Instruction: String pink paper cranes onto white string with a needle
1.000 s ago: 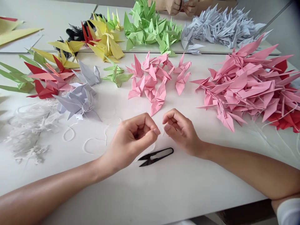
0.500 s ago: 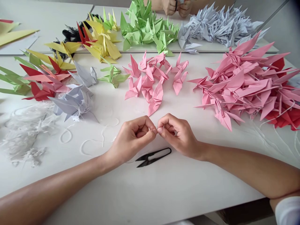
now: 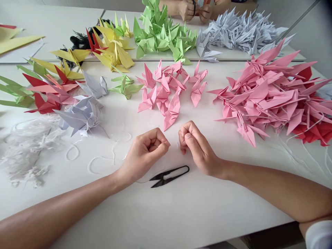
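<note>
My left hand (image 3: 149, 150) is closed in a pinch. Loops of white string (image 3: 113, 152) lie to its left and run in under it, and a thin strand shows again below the wrist. My right hand (image 3: 198, 147) is also closed, thumb pressed against the curled fingers; whatever it holds is too small to make out. A small gap separates the two hands. Just below them, black thread snips (image 3: 169, 176) rest on the white table (image 3: 160, 214). Beyond my hands sits a cluster of pink folded paper cranes (image 3: 163, 95).
A big heap of pink cranes (image 3: 275, 93) lies at the right, over red ones (image 3: 315, 133). Green cranes (image 3: 163, 34) and pale blue cranes (image 3: 241, 31) are piled at the back. Tangled white string (image 3: 28, 148) lies left. Across the table, another person's hands (image 3: 188, 10) hold something.
My hands have drawn apart from fingertips touching. The right hand has moved slightly up and its fingers have curled in more; the left has hardly moved.
</note>
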{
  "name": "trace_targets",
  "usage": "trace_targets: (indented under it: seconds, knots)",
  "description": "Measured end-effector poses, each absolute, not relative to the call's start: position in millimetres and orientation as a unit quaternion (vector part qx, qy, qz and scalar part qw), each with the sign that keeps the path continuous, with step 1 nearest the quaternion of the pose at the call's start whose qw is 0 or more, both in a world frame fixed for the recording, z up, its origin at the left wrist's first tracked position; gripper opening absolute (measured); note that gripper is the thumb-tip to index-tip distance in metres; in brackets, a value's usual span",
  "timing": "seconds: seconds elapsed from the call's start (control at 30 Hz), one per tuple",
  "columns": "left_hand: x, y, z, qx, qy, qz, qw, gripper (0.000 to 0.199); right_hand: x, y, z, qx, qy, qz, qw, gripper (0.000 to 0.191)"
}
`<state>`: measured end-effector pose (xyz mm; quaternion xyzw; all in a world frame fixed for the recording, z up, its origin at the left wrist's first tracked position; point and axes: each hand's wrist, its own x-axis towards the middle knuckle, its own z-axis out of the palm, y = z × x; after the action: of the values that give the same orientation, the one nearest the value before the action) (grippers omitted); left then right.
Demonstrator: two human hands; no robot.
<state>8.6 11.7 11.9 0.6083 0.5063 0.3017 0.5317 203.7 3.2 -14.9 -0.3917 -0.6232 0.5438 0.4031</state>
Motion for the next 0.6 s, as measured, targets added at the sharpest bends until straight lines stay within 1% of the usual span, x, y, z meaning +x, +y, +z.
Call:
trace_targets:
  seconds: [0.13,0.2,0.3,0.4,0.6]
  knots:
    - [7.3,11.9,8.7,0.615,0.492,0.319,0.528,0.017,204.5,2.9,-12.0,-0.379,-0.662,0.546,0.346,0.019]
    - [6.1,11.9,7.5,0.616,0.483,0.328,0.53,0.017,205.4,3.3,-11.3,-0.367,-0.678,0.545,0.33,0.022]
    - [4.8,12.1,6.6,0.61,0.475,0.335,0.539,0.021,206.1,3.6,-12.2,-0.368,-0.677,0.54,0.34,0.027]
    - [4.9,12.5,6.6,0.601,0.477,0.339,0.544,0.022,205.7,3.5,-12.5,-0.375,-0.67,0.543,0.34,0.027]
    - [5.8,13.0,7.1,0.599,0.484,0.34,0.54,0.023,204.2,3.9,-12.0,-0.343,-0.657,0.566,0.362,0.032]
